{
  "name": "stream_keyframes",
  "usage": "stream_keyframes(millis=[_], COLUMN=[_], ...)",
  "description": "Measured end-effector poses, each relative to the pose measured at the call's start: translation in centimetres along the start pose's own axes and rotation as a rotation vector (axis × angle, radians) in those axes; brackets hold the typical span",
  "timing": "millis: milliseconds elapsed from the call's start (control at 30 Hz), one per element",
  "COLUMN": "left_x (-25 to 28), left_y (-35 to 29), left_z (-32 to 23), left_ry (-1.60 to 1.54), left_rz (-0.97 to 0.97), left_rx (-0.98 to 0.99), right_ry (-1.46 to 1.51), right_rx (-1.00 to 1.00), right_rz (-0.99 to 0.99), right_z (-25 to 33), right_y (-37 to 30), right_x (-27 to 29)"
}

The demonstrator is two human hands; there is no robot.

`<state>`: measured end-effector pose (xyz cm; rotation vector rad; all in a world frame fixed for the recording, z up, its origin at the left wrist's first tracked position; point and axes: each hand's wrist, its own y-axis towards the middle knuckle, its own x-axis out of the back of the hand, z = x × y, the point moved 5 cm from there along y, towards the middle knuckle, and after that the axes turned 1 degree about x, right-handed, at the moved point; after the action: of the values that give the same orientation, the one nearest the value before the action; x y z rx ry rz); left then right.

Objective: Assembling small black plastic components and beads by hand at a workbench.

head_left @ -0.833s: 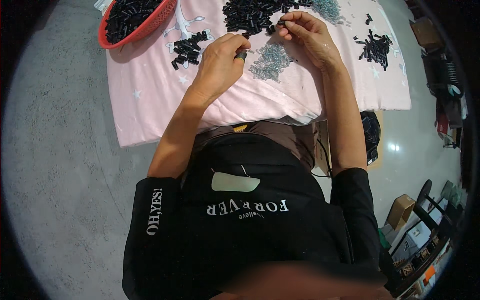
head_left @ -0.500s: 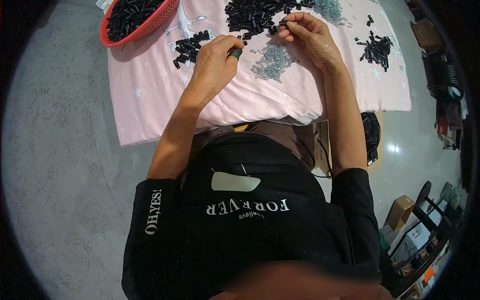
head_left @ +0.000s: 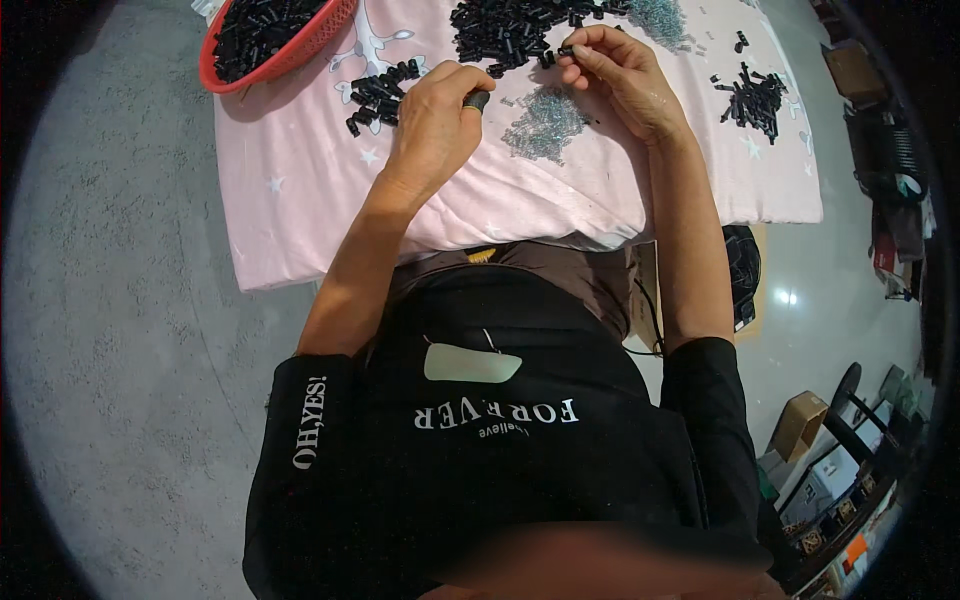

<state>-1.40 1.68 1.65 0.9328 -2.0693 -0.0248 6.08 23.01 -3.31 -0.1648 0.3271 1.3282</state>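
My left hand (head_left: 437,118) is closed, knuckles up, beside a small group of black cylindrical pieces (head_left: 378,98). A dark cover or piece (head_left: 476,101) with a yellowish edge shows at its thumb. Whatever its fingertips hold is hidden beneath the hand. My right hand (head_left: 622,80) pinches a small black cylindrical piece (head_left: 566,50) between thumb and forefinger. Between the two hands lies a pile of small clear and silvery parts (head_left: 545,124). Just beyond them is the large heap of black cylindrical pieces (head_left: 505,30).
A red plastic basket (head_left: 290,62) full of black pieces stands at the far left of the pink cloth (head_left: 290,225). Farther right lie another clear pile (head_left: 660,22) and a black pile (head_left: 756,102). Boxes (head_left: 798,425) stand on the floor at right.
My left hand has shifted slightly to the right and away from me, toward the black heap. My right hand has stayed nearly still, the black piece remaining in its pinch.
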Motion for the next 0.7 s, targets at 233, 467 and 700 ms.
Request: stream_keyframes(millis=[233,467,700], left_x=[0.6,-0.5,-0.5], left_y=[0.2,0.0,0.4], left_z=[0.7,0.2,1.0], left_ry=[0.010,0.012,0.100], left_rz=[-0.054,-0.024,-0.046], left_rx=[0.041,-0.021,0.003], right_ry=[-0.010,-0.016,-0.036], right_rx=[-0.004,-0.015,-0.036], right_rz=[0.055,0.061,0.054], right_z=[0.2,0.4,0.3], right_y=[-0.2,-0.3,-0.3], right_x=[-0.5,-0.9,-1.0])
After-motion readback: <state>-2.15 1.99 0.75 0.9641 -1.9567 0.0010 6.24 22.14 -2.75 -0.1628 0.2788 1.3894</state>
